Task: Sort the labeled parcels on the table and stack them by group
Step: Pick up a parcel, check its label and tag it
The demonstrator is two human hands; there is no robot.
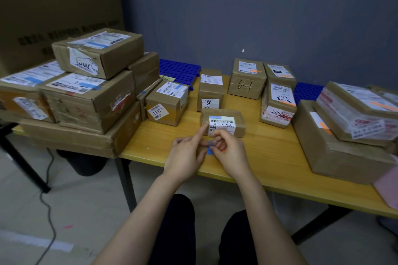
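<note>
The person is sitting at a yellow wooden table (pixel 269 157) set against a grey-blue wall (pixel 237 6), with a large printed cardboard carton (pixel 53 6) standing in the left corner. A dark cable (pixel 47 211) is trailing across the pale floor under the table's black legs. Two blue plastic grid panels (pixel 178 69) are lying along the far edge.

A small labelled parcel (pixel 223 121) is sitting near the front middle of the table, just beyond both hands. The left hand (pixel 185 157) is stretching its index finger straight out, the tip touching the parcel's white label, while its other fingers are curling in. Whether its thumb has hold of anything I cannot tell. The right hand (pixel 230 150) is curling its fingers and pinching a blue sticker strip (pixel 210 149), with an orange strip (pixel 224 149) showing among the fingers.

At the left, a stack of blue-marked parcels (pixel 92 92) is overhanging the table's end. At the right, a stack of orange-marked parcels (pixel 349 127) is resting near the edge. Between them, loose parcels are standing apart: one marked "56-2-22" (pixel 168 103), a tall one (pixel 210 92), one handwritten "6-1" (pixel 246 79), and two more with orange marks (pixel 279 105).
</note>
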